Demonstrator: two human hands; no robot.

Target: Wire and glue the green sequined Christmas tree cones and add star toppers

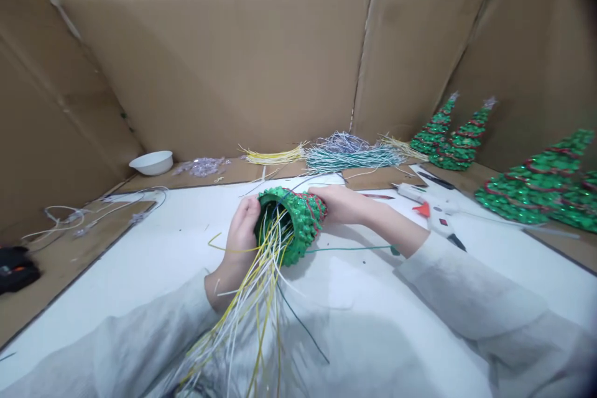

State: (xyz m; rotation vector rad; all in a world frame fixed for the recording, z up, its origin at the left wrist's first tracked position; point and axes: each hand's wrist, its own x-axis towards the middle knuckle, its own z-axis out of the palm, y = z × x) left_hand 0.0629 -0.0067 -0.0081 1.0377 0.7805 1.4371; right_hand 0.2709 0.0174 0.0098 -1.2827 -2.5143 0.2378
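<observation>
A green glittery Christmas tree ornament (pixel 305 224) with red trim lies on its side, its hollow base turned toward me. My left hand (pixel 242 229) grips the left side of its rim, fingers partly hidden behind it. My right hand (pixel 342 204) is closed around the far, narrower part, most of its fingers out of sight. Many yellow and white wires (pixel 261 280) spill from the opening down to my lap. A dark green wire (pixel 303 323) hangs among them. Another green wire (pixel 349 249) runs right from the tree, under my right forearm.
Bundles of yellow wires (pixel 275 154) and green wires (pixel 354 158) lie along the back. A white bowl (pixel 152 163) and clear plastic bits (pixel 203 166) sit back left. On the right are a glue gun (pixel 436 214) and several finished trees (pixel 536 180). Cardboard walls (pixel 209 74) surround the table.
</observation>
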